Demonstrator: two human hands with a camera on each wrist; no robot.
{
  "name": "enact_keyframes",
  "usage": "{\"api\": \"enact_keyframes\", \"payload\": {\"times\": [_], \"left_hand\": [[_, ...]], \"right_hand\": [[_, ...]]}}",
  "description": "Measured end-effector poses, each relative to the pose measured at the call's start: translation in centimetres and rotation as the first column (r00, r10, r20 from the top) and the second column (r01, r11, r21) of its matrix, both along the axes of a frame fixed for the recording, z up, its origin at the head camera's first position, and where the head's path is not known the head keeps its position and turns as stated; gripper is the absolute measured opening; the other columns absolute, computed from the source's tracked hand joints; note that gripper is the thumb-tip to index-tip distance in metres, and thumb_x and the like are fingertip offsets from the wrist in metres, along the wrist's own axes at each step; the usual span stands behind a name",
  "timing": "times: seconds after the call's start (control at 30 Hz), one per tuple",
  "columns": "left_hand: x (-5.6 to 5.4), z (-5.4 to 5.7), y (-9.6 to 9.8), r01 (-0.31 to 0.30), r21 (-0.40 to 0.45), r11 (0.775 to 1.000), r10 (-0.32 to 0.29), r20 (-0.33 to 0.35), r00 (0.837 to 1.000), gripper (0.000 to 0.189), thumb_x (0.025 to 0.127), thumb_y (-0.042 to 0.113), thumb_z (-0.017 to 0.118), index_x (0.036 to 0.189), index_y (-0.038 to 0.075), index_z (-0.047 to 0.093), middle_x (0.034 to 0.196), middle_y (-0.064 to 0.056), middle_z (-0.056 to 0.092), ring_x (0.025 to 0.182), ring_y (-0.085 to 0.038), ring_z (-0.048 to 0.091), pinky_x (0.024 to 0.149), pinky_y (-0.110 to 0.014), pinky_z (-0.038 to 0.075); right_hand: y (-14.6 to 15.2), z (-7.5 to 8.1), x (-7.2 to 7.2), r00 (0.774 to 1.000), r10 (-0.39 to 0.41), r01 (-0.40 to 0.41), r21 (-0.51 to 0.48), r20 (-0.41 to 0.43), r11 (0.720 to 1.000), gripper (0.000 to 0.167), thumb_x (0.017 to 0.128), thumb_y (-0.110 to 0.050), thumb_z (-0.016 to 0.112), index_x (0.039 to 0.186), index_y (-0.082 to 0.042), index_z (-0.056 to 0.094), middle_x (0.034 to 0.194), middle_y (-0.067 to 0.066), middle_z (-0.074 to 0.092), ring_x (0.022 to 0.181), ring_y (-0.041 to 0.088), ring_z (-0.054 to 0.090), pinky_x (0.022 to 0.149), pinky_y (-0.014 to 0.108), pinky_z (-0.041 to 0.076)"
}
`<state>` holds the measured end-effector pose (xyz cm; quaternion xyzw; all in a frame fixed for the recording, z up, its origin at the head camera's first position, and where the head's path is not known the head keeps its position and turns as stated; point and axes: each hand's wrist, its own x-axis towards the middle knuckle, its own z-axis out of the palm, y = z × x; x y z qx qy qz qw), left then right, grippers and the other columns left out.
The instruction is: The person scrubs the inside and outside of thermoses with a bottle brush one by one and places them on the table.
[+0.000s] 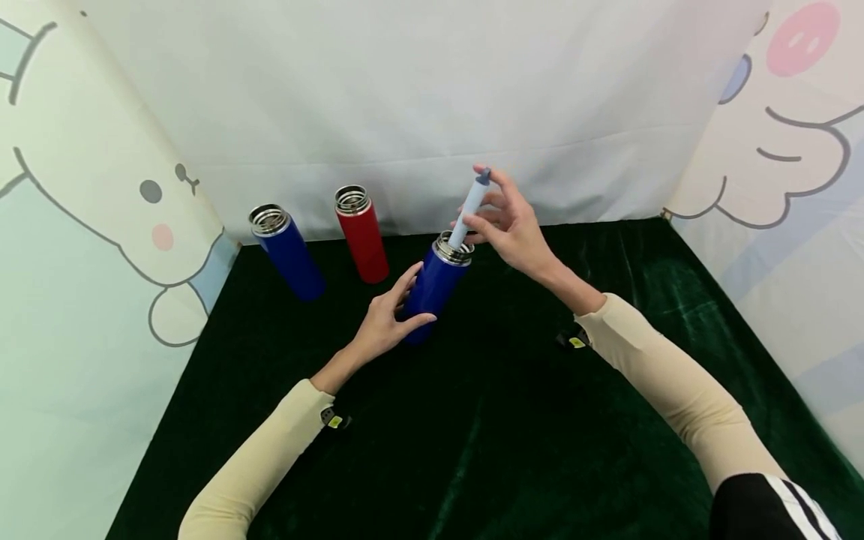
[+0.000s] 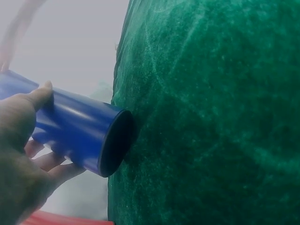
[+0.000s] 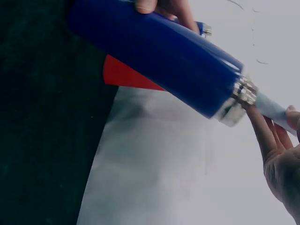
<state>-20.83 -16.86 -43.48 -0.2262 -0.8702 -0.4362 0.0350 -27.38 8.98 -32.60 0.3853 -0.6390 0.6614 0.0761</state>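
A blue metal bottle without a lid leans in my left hand, fingers and thumb wrapped round its body. The left wrist view shows the bottle's dark base close to the green cloth. My right hand holds a slim light-blue tube with a darker grey-blue end, thumb and fingers pinching it. The tube's lower end sits in the bottle's steel mouth, and whatever lies inside the bottle is hidden. In the right wrist view, the right fingers are right at the threaded neck.
A second blue bottle and a red bottle stand lidless at the back left. Dark green velvet cloth covers the table. A white curtain hangs behind, with cartoon-printed sheets at both sides.
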Motion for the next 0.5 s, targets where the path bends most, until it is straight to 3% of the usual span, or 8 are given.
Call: {"api": "enact_keyframes", "payload": {"times": [0.1, 0.3, 0.5], "left_hand": [[0.13, 0.05, -0.02, -0.002, 0.002, 1.000, 0.002, 0.007, 1.000, 0.090, 0.092, 0.027, 0.078, 0.162, 0.034, 0.023, 0.152, -0.017, 0.053, 0.134, -0.036, 0.059, 0.103, -0.055, 0.053], [0.23, 0.07, -0.05, -0.001, 0.012, 1.000, 0.001, 0.013, 1.000, 0.090, 0.092, 0.027, 0.078, 0.163, 0.032, 0.022, 0.154, -0.016, 0.051, 0.136, -0.036, 0.057, 0.105, -0.056, 0.052], [0.34, 0.20, -0.11, -0.007, 0.018, 1.000, 0.007, 0.033, 0.999, 0.090, 0.092, 0.028, 0.078, 0.163, 0.033, 0.022, 0.153, -0.018, 0.052, 0.136, -0.038, 0.057, 0.104, -0.058, 0.052]], "right_hand": [[-0.41, -0.50, 0.24, 1.000, 0.013, -0.011, 0.079, -0.025, 0.997, 0.067, 0.098, 0.008, 0.059, 0.158, -0.005, 0.030, 0.114, 0.016, 0.069, 0.098, 0.019, 0.076, 0.076, 0.041, 0.065], [-0.78, -0.77, 0.55, 0.996, -0.044, 0.058, 0.185, -0.077, 0.981, 0.068, 0.097, 0.005, 0.063, 0.157, -0.004, 0.031, 0.118, 0.024, 0.068, 0.094, 0.009, 0.074, 0.075, 0.030, 0.064], [-0.85, -0.35, 0.67, 0.997, -0.054, 0.059, 0.108, -0.053, 0.992, 0.069, 0.101, 0.006, 0.054, 0.161, -0.006, 0.022, 0.116, 0.021, 0.065, 0.098, 0.019, 0.073, 0.078, 0.032, 0.064]]}}
